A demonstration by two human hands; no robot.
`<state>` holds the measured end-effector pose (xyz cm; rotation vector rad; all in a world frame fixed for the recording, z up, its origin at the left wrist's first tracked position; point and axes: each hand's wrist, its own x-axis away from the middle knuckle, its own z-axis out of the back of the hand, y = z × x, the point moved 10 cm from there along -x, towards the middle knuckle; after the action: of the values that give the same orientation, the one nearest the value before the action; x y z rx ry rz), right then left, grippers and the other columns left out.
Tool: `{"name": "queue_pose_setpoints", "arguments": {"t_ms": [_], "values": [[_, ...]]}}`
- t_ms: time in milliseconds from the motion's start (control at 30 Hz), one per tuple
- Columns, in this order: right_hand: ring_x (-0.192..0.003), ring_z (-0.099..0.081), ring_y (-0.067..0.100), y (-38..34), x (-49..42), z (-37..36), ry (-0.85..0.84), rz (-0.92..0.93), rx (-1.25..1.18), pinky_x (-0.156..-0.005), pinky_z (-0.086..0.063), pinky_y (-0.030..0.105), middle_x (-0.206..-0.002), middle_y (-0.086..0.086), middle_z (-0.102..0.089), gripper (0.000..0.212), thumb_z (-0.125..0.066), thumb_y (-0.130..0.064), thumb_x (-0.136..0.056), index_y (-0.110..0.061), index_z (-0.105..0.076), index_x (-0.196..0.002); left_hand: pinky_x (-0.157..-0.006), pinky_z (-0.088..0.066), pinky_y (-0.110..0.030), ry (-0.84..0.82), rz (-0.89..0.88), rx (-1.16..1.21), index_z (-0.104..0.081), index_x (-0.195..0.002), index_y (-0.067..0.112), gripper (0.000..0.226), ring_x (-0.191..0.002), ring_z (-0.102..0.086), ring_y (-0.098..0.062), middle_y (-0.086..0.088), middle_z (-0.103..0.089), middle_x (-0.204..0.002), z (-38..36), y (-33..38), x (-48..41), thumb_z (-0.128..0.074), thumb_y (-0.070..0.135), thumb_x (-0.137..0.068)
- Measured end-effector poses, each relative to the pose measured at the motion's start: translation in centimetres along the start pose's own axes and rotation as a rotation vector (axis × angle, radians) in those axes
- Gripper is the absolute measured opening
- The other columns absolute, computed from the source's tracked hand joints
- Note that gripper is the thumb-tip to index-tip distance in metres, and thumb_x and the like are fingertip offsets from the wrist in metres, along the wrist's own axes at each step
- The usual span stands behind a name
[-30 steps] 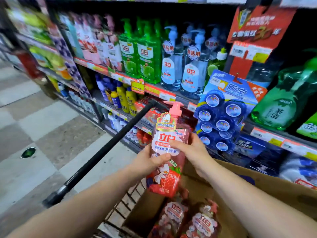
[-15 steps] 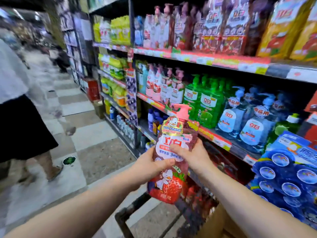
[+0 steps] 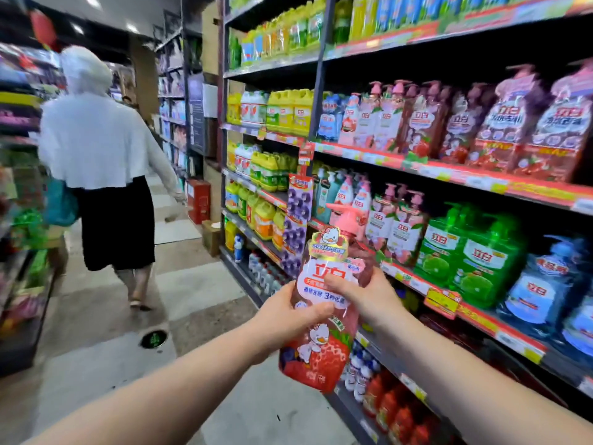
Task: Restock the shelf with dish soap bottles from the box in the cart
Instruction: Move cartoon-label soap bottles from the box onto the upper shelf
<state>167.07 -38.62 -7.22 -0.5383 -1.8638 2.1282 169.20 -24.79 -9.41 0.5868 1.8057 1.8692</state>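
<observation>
Two bare hands hold one dish soap bottle (image 3: 324, 358) upright in mid-air, above the aisle floor (image 3: 199, 284) and just in front of the shelving on the right. The left hand (image 3: 285, 319) wraps the bottle's left side at its middle. Its thumb lies across the lower edge of the white label, and its fingers (image 3: 316, 311) curl tightly round the body. The right hand (image 3: 372, 300) grips the right side slightly higher, with its thumb pressed on the label front and the rest of the hand closed round the back, mostly hidden. The bottle is reddish, with a strawberry and a cartoon duck near its base. Its pink pump (image 3: 345, 216) points up and to the left.

Just behind the hands runs a shelf (image 3: 481, 319) edged with red and yellow price tags. It carries pink pump bottles (image 3: 398, 226), then green bottles (image 3: 475, 261) and clear blue bottles (image 3: 539, 293) to the right. Below it stand red bottles (image 3: 394, 409). On the shelf above are matching strawberry bottles (image 3: 423, 123). Farther down the aisle are yellow jugs (image 3: 288, 110). Beyond, a person in a white top (image 3: 96, 139) and a dark skirt walks away along the aisle.
</observation>
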Motion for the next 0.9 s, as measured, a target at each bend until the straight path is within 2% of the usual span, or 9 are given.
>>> {"name": "queue_pose_setpoints", "arguments": {"t_ms": [167,233,333,500,567,600,667,800,900], "values": [[-0.092,-0.072,0.022,-2.6,-2.6,-3.0,-0.017,0.037,0.054,-0.085,-0.057,0.046,-0.105,0.003,-0.074,0.093,-0.087,-0.05,-0.035,-0.014,-0.059,-0.117,-0.09,-0.055,-0.036,0.011,-0.043,-0.045,-0.058,-0.108,0.027,0.037,-0.092,-0.071,-0.013,0.003,-0.072,-0.104,3.7,1.4,-2.2,-0.076,0.035,-0.077],[-0.09,-0.073,0.021,-3.3,-3.7,-3.8,-0.026,0.05,0.059,-0.083,-0.058,0.044,-0.103,0.003,-0.074,0.085,-0.087,-0.044,-0.042,-0.013,-0.059,-0.116,-0.084,-0.057,-0.029,0.006,-0.052,-0.03,-0.058,-0.105,0.026,0.03,-0.088,-0.071,-0.011,0.004,-0.072,-0.101,4.7,1.9,-3.1,-0.073,0.031,-0.08],[-0.086,-0.073,0.021,-3.6,-5.9,-5.0,-0.034,0.038,0.042,-0.07,-0.061,0.035,-0.102,0.006,-0.074,0.058,-0.085,-0.022,-0.066,-0.01,-0.059,-0.116,-0.068,-0.056,-0.018,-0.009,-0.072,-0.017,-0.059,-0.108,0.022,0.029,-0.079,-0.071,-0.007,0.003,-0.073,-0.099,6.3,2.4,-4.9,-0.071,0.025,-0.083],[-0.075,-0.072,0.012,-3.7,-10.8,-6.9,-0.048,0.049,0.014,-0.052,-0.055,0.02,-0.101,0.007,-0.073,0.049,-0.079,-0.008,-0.074,-0.006,-0.057,-0.117,-0.08,-0.058,-0.03,0.01,-0.08,-0.037,-0.057,-0.116,0.019,0.04,-0.089,-0.072,-0.015,-0.001,-0.073,-0.103,9.7,2.6,-9.9,-0.073,0.027,-0.081],[-0.066,-0.072,0.007,-3.6,-13.2,-7.1,-0.051,0.039,-0.002,-0.05,-0.054,0.019,-0.097,0.005,-0.072,0.044,-0.077,-0.006,-0.075,-0.008,-0.057,-0.115,-0.074,-0.058,-0.027,-0.008,-0.088,-0.026,-0.058,-0.112,0.019,0.035,-0.083,-0.073,-0.013,0.0,-0.074,-0.098,10.2,2.9,-12.4,-0.072,0.025,-0.081],[-0.067,-0.072,0.008,-3.9,-14.7,-7.0,-0.045,0.048,0.004,-0.053,-0.056,0.022,-0.095,0.004,-0.073,0.044,-0.078,-0.009,-0.075,-0.01,-0.057,-0.114,-0.066,-0.057,-0.022,-0.019,-0.098,-0.012,-0.059,-0.108,0.02,0.03,-0.078,-0.073,-0.011,0.0,-0.074,-0.095,10.3,3.2,-14.0,-0.072,0.023,-0.082],[-0.082,-0.073,0.014,-4.6,-18.1,-6.3,-0.008,0.088,0.055,-0.071,-0.06,0.031,-0.099,0.003,-0.074,0.052,-0.082,-0.017,-0.071,-0.011,-0.058,-0.116,-0.059,-0.054,-0.017,-0.032,-0.118,0.008,-0.059,-0.102,0.021,0.024,-0.073,-0.072,-0.008,0.002,-0.074,-0.091,10.5,3.9,-17.5,-0.071,0.02,-0.082],[-0.09,-0.072,0.017,-7.2,-25.3,-4.1,0.068,0.184,0.093,-0.082,-0.058,0.034,-0.099,0.004,-0.075,0.048,-0.084,-0.015,-0.068,-0.012,-0.062,-0.112,-0.065,-0.054,-0.016,-0.031,-0.192,-0.032,-0.06,-0.099,0.022,0.021,-0.075,-0.071,-0.005,0.009,-0.074,-0.084,10.8,6.9,-25.2,-0.072,0.02,-0.082],[-0.089,-0.072,0.019,-9.0,-29.9,-2.9,0.095,0.207,0.13,-0.086,-0.057,0.04,-0.096,0.003,-0.076,0.042,-0.085,-0.024,-0.065,-0.014,-0.067,-0.101,-0.081,-0.056,-0.029,-0.076,-0.241,-0.082,-0.059,-0.099,0.024,0.019,-0.089,-0.07,-0.015,0.002,-0.073,-0.096,10.4,9.3,-30.6,-0.07,0.022,-0.083]]}}
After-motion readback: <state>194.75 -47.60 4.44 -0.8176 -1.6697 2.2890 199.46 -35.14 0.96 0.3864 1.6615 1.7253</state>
